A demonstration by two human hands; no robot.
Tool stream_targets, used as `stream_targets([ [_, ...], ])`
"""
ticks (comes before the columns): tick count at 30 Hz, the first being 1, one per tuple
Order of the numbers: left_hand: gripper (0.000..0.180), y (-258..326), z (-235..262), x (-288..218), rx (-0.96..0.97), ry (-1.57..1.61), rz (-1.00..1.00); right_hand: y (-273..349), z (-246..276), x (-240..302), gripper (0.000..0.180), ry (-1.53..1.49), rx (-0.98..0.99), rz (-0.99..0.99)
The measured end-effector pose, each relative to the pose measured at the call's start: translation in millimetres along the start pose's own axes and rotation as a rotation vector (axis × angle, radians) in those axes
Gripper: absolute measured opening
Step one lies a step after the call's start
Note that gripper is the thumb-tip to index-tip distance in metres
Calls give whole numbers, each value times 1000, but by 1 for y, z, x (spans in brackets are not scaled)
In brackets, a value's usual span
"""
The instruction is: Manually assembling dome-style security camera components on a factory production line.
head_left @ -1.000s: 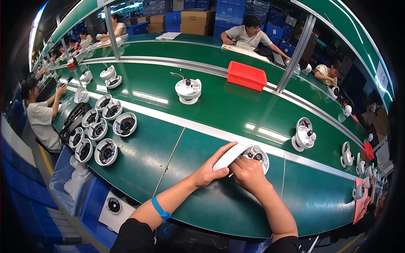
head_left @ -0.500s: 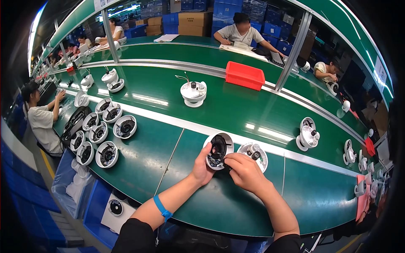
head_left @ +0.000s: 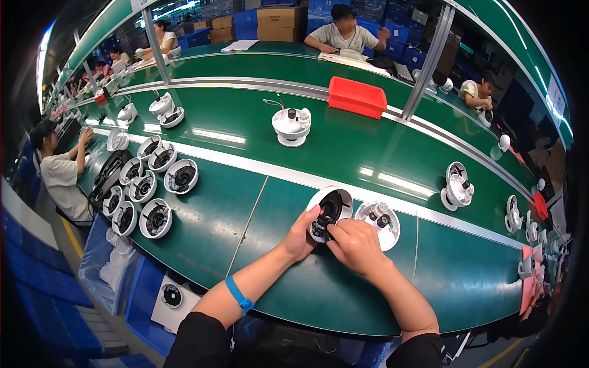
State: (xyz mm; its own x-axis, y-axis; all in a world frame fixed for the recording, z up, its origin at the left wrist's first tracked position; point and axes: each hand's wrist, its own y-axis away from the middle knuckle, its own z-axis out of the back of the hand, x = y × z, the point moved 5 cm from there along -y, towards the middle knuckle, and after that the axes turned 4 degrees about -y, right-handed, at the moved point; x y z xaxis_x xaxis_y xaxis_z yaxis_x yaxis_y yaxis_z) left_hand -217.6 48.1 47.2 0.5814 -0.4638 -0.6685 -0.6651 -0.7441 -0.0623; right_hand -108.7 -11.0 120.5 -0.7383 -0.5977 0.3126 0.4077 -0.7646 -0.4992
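A white dome camera housing with black parts inside is tilted toward me above the bench. My left hand is closed around its left and lower side, thumb on the rim. Fingers pinched, my right hand reaches into the housing's lower right edge; whatever is between the fingertips is hidden. Just behind that hand, a round white camera base with a lens module and a clear cylinder lies on the bench.
Several similar housings stand grouped on the bench at left. White camera units ride the green belt. A red tray sits at the belt's far edge. Co-workers sit across and at far left; one person handles clear plastic.
The camera units on the belt have shifted to the right. Both my hands and the housing are slightly further right. A person across the belt has raised one hand.
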Motion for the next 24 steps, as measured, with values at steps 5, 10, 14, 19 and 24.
stream_targets([
  [5,77,-2,3,-7,40,-130,-82,-6,-3,-1,27,22,-33,18],
  [10,93,-11,-1,-4,-1,-316,-170,-2,-4,-7,24,60,-47,68],
  [14,94,-10,5,-9,-1,-322,-161,-6,-15,-8,20,140,-4,132],
  [19,86,-4,13,-16,66,-547,-205,-13,-21,-7,11,189,73,141],
  [24,96,-10,26,-29,24,-505,-146,-30,-26,-15,11,167,-47,-31],
])
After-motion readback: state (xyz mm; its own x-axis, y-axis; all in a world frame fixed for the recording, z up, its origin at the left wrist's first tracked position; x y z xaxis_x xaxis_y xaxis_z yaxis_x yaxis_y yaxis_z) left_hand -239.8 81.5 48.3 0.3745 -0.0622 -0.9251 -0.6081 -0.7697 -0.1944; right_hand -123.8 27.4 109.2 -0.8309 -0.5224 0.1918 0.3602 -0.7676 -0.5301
